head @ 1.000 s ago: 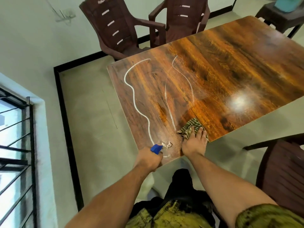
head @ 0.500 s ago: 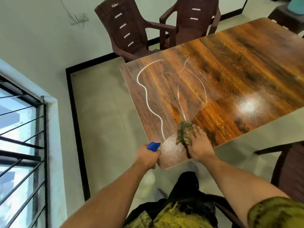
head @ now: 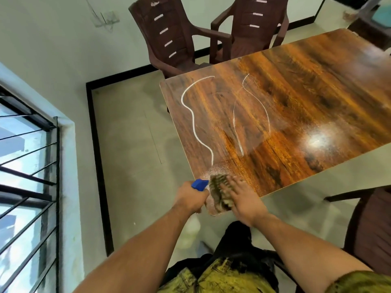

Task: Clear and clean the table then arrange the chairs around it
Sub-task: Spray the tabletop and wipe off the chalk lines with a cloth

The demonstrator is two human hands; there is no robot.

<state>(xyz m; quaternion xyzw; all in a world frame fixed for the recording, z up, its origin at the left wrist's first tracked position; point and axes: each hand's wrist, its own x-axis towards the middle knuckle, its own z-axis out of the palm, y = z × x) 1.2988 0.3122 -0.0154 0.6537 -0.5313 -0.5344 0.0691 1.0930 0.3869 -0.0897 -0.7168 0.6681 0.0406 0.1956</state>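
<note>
A glossy wooden table (head: 296,106) fills the right half of the view. White wavy lines of liquid (head: 191,115) cross its near end. At the table's near corner my right hand (head: 243,197) presses a green checked cloth (head: 219,192) flat on the wet, speckled patch. My left hand (head: 190,198) grips a spray bottle with a blue nozzle (head: 200,183) just off the corner; the bottle's pale body (head: 191,227) hangs below the hand.
Two dark brown plastic chairs (head: 169,37) (head: 254,24) stand at the table's far side by the wall. Another brown chair (head: 372,231) is at my right. A barred window (head: 25,166) is on the left. A dark side table (head: 372,28) is at the top right.
My right hand has dragged the cloth from further in on the table back to the near corner, beside the spray bottle. The crumbs seen there a second ago are gone from view.
</note>
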